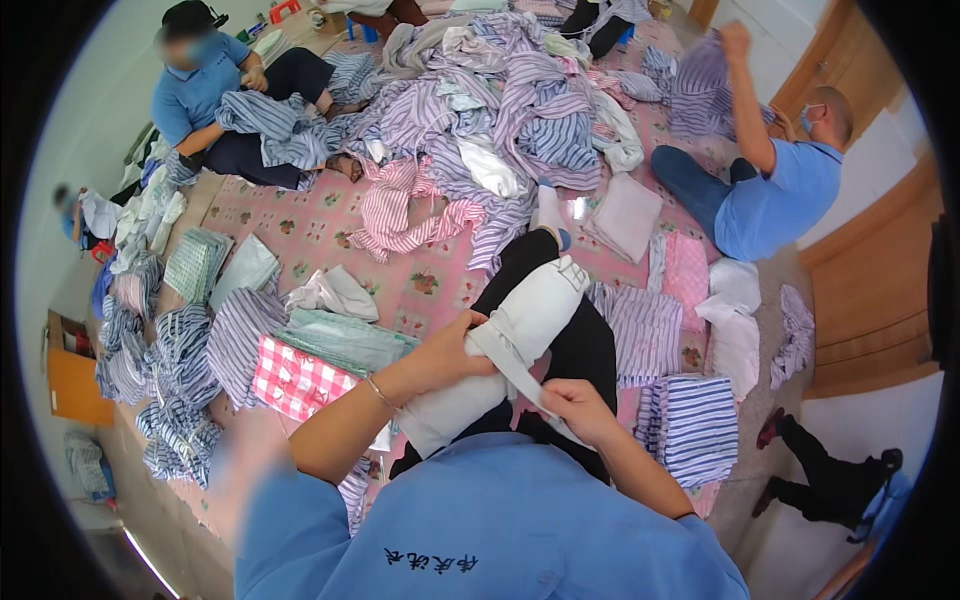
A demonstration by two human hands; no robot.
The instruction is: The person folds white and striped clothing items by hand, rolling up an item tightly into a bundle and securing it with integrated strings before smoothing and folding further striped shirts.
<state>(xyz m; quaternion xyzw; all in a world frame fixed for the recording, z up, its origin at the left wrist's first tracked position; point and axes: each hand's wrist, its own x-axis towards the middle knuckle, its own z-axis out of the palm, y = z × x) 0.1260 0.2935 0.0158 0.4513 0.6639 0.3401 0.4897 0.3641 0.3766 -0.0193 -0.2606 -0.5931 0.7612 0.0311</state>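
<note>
A rolled bundle of white cloth [536, 307] lies slantwise across my lap, over my black trousers. Around its middle runs a pale cloth strip [512, 365]. My left hand [455, 352] grips the bundle and the strip from the left side, thumb near the wrapped band. In my right hand [574, 409] is the strip's other stretch, pulled down and to the right of the roll; its tail passes below the fingers. Part of the roll's lower end is behind my left forearm.
A large heap of striped garments [480, 97] lies ahead on the pink patterned floor covering [315, 217]. Folded stacks, including a red checked cloth [304, 379] and blue-striped cloth [697, 427], flank my legs. Co-workers sit at left [195, 97] and right [780, 180], handling cloth.
</note>
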